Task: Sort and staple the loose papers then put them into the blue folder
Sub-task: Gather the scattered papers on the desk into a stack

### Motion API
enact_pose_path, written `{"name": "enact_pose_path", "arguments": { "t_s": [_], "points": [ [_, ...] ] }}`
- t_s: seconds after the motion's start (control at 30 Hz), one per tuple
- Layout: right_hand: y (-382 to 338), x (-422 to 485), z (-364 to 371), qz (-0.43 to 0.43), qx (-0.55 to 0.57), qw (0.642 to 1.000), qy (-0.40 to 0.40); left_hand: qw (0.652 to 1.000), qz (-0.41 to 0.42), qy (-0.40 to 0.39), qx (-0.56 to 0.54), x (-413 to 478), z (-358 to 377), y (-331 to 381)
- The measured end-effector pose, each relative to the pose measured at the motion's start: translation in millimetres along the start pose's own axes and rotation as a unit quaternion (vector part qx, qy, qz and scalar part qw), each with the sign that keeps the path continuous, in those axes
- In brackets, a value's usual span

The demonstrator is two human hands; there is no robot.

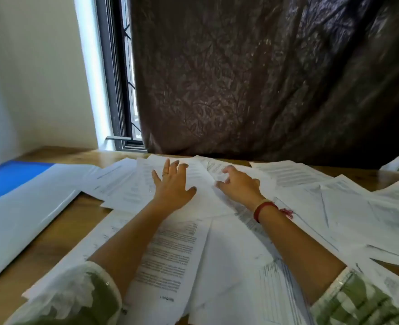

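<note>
Surface (60, 231): loose papers (177, 245) right of blue folder (8, 177); left hand (172, 187) pressing flat, right hand (239, 184) curled, grip unclear; raking may crumple sheets.

Wooden table (76, 219) below a window (114, 78).
Dark brown crinkled curtain (252, 78) down to the table's far edge; window's dark frame uncovered just left, then white wall (29, 78).

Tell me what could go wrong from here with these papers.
1. The loose papers overlap in a jumble. With the left hand pressing flat and the right hand curled on them, neighbouring sheets may drag along and mix sets.
2. Both forearms reach across the near sheets, so pulling back could crease them or sweep them off the table.
</note>
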State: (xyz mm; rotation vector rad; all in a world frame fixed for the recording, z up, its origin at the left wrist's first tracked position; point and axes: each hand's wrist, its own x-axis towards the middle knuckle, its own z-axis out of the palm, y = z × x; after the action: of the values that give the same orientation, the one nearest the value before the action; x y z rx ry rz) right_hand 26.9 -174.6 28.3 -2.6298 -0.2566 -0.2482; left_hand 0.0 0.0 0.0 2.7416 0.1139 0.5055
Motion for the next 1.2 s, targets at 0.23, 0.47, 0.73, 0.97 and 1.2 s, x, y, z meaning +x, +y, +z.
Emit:
{"name": "enact_pose_path", "arguments": {
  "t_s": [0.23,0.47,0.73,0.97,1.2],
  "points": [
    [-3,-22,-3,-0.006,-0.088,0.989,-0.117,0.977,-0.054,-0.194,0.075,-18,-23,7],
    [-4,-48,-9,-0.002,0.009,0.996,-0.092,0.987,-0.036,-0.133,0.086,-45,2,10],
    [19,-65,-14,0.066,0.297,0.952,-0.035,0.995,-0.022,-0.075,0.07,-58,0,25],
    [51,-71,-17,0.041,0.327,0.942,0.056,0.996,0.015,0.055,0.073,-54,-12,41],
    [61,-61,-48,-0.074,0.175,0.978,0.085,0.992,0.084,0.083,0.036,-48,-7,35]
  ]
}}
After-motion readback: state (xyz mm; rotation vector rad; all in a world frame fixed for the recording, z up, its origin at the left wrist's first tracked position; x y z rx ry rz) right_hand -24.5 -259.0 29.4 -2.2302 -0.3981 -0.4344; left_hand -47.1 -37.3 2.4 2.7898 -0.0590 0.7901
